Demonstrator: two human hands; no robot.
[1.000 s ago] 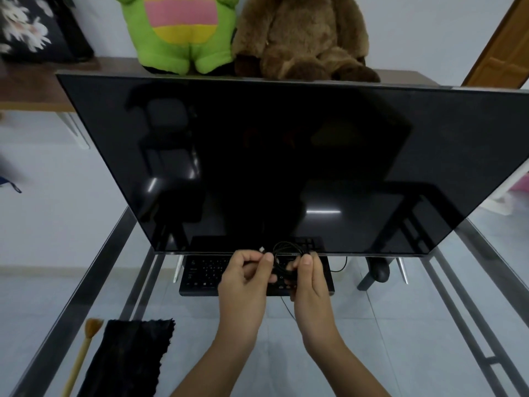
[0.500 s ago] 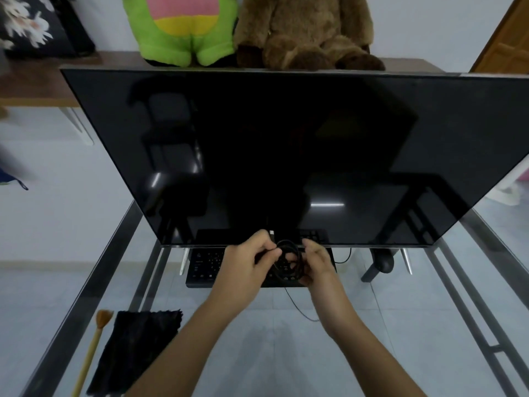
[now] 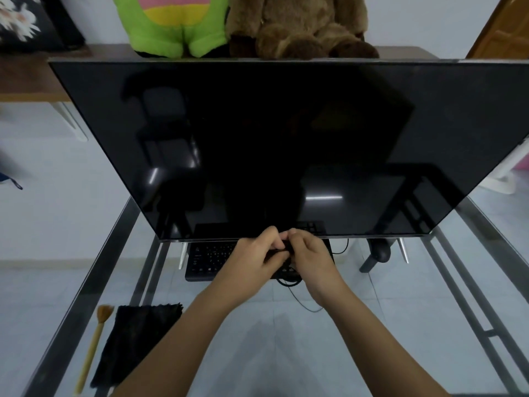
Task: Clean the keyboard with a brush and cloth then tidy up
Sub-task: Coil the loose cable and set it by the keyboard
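Observation:
A black keyboard (image 3: 210, 257) lies on the glass table just below the big monitor, its right half hidden by my hands. My left hand (image 3: 253, 257) and my right hand (image 3: 313, 257) are pressed together above it, both closed on the coiled black keyboard cable (image 3: 289, 277). A loop of that cable hangs under my hands and a strand trails toward me. The brush (image 3: 94, 342), with a yellow handle and tan bristles, lies at the table's near left. The black cloth (image 3: 137, 342) lies folded right beside it.
A large dark monitor (image 3: 286, 144) stands across the glass table (image 3: 286, 353), with slim silver feet. A black mouse (image 3: 379, 250) sits to the right of the keyboard. A green plush toy (image 3: 171, 24) and a brown teddy bear (image 3: 300, 24) sit on a shelf behind.
My hands have come closer together and bunched the cable loop, which was open and round between my fingers before. The view has tilted down a little.

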